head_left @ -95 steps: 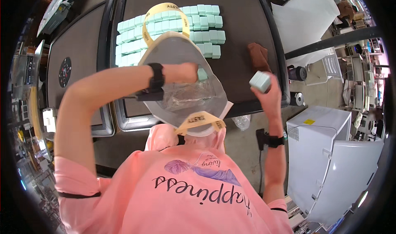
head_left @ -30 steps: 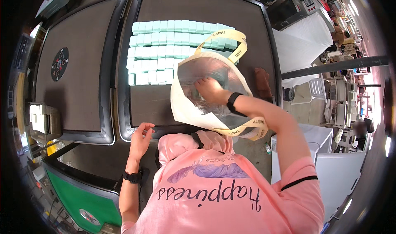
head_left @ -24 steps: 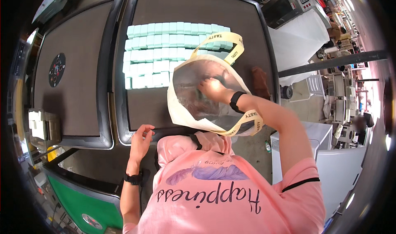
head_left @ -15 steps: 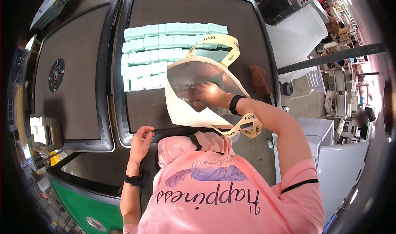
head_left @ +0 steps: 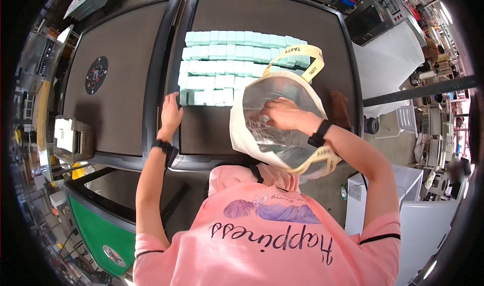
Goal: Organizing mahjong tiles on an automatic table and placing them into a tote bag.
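left hand (head_left: 171, 114) is now up from the near edge of the dark table (head_left: 267, 15), loosely open beside the mint blocks (head_left: 218, 96), so they're within reach; right hand (head_left: 285, 114) is curled in the cream bag (head_left: 241, 131)'s mouth, can't tell if it's gripping anything

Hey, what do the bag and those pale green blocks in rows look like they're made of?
Bag: matte cream outside, perhaps coated fabric or paper; its crinkled, silvery lining catches the light, suggesting foil or metallised film.

Pale green blocks: evenly coloured with smooth faces, possibly plastic or coated card; the look leaves it open.
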Available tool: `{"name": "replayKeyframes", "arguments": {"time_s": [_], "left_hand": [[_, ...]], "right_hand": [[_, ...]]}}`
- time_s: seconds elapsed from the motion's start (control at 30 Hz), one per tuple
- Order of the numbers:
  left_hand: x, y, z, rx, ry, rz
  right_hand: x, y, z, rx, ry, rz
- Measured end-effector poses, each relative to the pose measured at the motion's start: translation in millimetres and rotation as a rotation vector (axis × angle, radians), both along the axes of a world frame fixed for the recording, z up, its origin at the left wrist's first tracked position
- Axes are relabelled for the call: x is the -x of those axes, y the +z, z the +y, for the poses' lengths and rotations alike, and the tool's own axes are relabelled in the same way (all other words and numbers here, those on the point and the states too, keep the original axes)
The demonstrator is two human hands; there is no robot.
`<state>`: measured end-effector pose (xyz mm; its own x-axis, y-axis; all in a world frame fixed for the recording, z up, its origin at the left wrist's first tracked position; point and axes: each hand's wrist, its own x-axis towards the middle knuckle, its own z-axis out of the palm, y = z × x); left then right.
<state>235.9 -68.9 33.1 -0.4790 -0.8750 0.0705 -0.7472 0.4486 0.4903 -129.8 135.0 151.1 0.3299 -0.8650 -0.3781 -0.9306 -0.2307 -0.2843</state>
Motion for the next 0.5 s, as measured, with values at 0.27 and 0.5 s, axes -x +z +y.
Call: {"name": "replayKeyframes", "arguments": {"time_s": [0.27, 0.5], "left_hand": [[11, -28, -32, -0.135, -0.036, -0.033], [25, 21, -15, -0.200, -0.025, -0.183]], "right_hand": [[2, 122, 41, 0.289, -0.412, -0.549], [58, 116, 101, 0.577, -0.986, -0.640]]}}
